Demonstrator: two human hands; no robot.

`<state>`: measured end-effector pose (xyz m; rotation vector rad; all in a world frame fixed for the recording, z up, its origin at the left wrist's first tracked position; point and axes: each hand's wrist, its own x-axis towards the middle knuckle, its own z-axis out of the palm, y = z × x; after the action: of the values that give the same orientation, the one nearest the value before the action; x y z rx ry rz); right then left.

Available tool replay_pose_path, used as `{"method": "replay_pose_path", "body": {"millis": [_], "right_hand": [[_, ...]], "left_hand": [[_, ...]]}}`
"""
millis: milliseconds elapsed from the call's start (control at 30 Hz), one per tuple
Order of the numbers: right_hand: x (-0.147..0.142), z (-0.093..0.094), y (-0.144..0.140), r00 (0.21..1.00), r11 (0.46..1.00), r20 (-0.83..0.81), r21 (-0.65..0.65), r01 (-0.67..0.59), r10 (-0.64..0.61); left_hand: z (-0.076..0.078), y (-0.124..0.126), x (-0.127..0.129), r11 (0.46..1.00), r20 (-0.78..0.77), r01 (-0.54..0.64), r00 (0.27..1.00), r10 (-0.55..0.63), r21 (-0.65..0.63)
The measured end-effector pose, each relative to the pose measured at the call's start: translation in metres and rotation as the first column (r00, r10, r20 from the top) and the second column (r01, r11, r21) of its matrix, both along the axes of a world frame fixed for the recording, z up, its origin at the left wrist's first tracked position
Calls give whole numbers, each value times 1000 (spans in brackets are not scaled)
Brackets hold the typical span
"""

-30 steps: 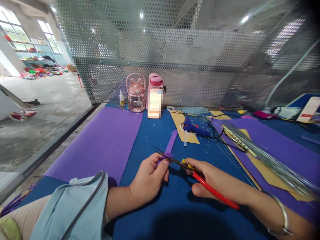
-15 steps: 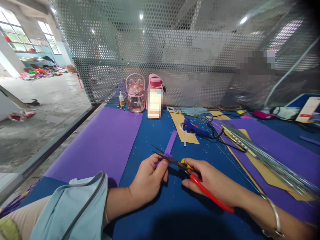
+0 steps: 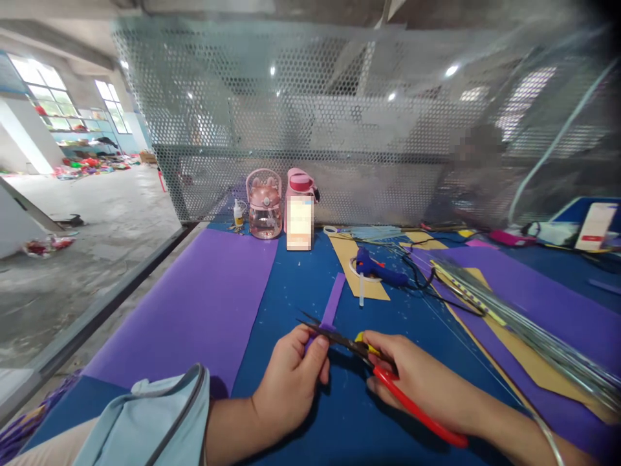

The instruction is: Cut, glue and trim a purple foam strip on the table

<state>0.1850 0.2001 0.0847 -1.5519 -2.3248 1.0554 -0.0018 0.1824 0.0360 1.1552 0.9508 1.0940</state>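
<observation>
Between thumb and fingers my left hand (image 3: 294,372) pinches a narrow purple strip (image 3: 334,299), whose long end sticks out away from me over the blue tabletop. My right hand (image 3: 412,375) is closed round the handles of a pair of scissors (image 3: 405,395), one red and one yellow. The dark blades point left and lie across the strip, just above my left thumb, with their tips slightly apart. Whether the blades have cut into the strip I cannot tell. A large purple sheet (image 3: 194,298) lies left of my hands.
A blue glue gun (image 3: 381,268) rests at the back on a tan sheet (image 3: 342,244). Bundled silvery wires (image 3: 524,330) lie at the right over purple and tan sheets. A pink-lidded bottle (image 3: 265,207), another pink bottle (image 3: 301,181) and a phone (image 3: 300,223) stand before a perforated metal screen (image 3: 339,129).
The whole view has shifted, so everything sits lower in the picture. The scissor tips look closer together than before. Both hands keep the same holds on strip and scissors.
</observation>
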Motion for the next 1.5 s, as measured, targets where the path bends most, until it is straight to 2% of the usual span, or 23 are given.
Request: {"method": "replay_pose_path", "body": {"millis": [133,233,300,367,433,533,633,733,833,967,1133,1200,1300,1400,1500], "right_hand": [[7,6,4,996,997,92,69,-25,18],[13,13,7,992,997,122,65,-31,22],[15,16,10,994,998,108,49,-35,30],[17,17,13,996,999,82,8,-43,42],[18,17,15,996,999,75,-22,-44,46],[21,16,17,991,999,128,-15,-33,34],[26,15,19,986,999,163,22,-40,36],[31,7,22,999,996,39,93,-13,9],[34,-5,24,983,986,-176,146,84,-58],[29,-16,23,930,986,-355,103,135,-90],[22,-17,21,904,994,-424,57,91,-59],[21,-18,20,903,996,-427,34,76,-54],[17,-18,17,905,998,-421,-15,63,-64],[4,-14,14,913,998,-403,-39,54,-65],[-14,-7,12,920,990,-392,-135,-35,-21]], "left_hand": [[-12,6,1,1000,45,-10,999,11,-17],[-10,7,0,1000,48,17,999,-16,-22],[-3,4,0,991,71,74,995,-67,-110],[5,1,1,958,121,145,986,-119,-246],[10,-1,1,927,158,177,979,-131,-330],[10,0,1,938,179,115,982,-58,-328],[6,5,0,955,210,-23,974,89,-296],[5,9,0,946,217,-86,963,160,-313],[7,10,-1,941,215,-63,967,141,-332],[10,9,-2,946,219,-30,970,105,-322],[10,9,-2,944,195,-25,976,94,-329],[9,6,0,931,223,12,972,74,-364],[8,-2,4,903,316,131,949,6,-410],[10,-9,7,887,350,197,936,-43,-417],[15,-11,7,824,366,290,924,-108,-487]]}}
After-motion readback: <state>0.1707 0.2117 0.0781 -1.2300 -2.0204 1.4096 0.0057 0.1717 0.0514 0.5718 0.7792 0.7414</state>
